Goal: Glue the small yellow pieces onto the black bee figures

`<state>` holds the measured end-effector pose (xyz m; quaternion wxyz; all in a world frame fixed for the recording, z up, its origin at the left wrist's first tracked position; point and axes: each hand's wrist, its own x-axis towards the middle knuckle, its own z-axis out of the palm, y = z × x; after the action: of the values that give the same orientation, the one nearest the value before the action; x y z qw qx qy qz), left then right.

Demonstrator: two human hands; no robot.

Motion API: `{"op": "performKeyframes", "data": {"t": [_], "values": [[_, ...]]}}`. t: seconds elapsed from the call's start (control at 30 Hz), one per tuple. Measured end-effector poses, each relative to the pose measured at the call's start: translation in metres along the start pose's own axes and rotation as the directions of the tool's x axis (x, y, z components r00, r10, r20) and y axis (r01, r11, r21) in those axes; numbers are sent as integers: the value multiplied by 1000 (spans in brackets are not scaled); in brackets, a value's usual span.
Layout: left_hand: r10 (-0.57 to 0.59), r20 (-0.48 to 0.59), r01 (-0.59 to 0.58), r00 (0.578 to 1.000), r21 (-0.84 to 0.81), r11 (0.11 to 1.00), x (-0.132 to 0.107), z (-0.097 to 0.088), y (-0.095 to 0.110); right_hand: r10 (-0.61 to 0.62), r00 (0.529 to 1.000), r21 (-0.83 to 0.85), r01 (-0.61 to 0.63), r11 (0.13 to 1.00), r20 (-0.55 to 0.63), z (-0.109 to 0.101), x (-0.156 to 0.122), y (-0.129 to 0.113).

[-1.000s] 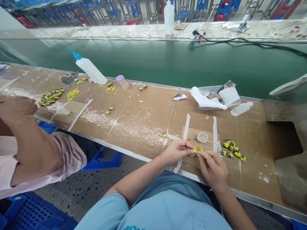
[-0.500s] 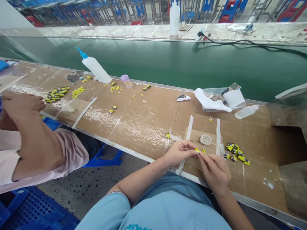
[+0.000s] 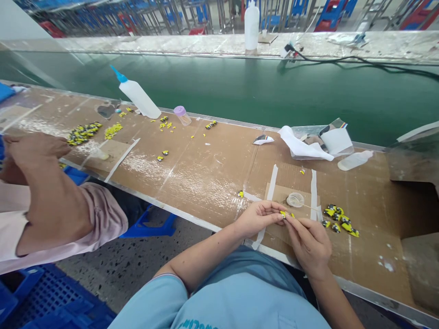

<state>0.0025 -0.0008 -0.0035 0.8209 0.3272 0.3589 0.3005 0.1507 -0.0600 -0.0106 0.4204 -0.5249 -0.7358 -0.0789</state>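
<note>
My left hand pinches a small yellow and black piece over the near edge of the cardboard-covered bench. My right hand is closed in a pinch right beside it, fingertips at a second yellow bit and a thin stick that points toward the small clear dish. A cluster of several yellow and black pieces lies just right of my hands. A single yellow piece sits to the left.
A co-worker's arm in a pink sleeve rests at the left, near piles of yellow pieces. A squeeze bottle with blue tip, a purple-capped vial, crumpled paper and a lying bottle stand further back. A green conveyor belt runs behind.
Both hands stay pinched together at the same spot on the bench. The view has shifted slightly, and the co-worker's hand has edged right.
</note>
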Motion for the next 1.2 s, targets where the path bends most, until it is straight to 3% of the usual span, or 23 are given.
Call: {"op": "performKeyframes", "data": {"t": [0.3, 0.8, 1.2], "values": [[-19, 50, 15, 999, 77, 997, -2, -4, 4, 35, 999, 47, -36, 998, 26, 1, -6, 1], [-171, 137, 184, 976, -84, 979, 0, -5, 7, 118, 993, 157, -119, 981, 15, 1, -3, -3], [-191, 113, 204, 975, -115, 972, 0, -4, 7, 129, 992, 141, -130, 981, 18, 1, -2, -5]]}}
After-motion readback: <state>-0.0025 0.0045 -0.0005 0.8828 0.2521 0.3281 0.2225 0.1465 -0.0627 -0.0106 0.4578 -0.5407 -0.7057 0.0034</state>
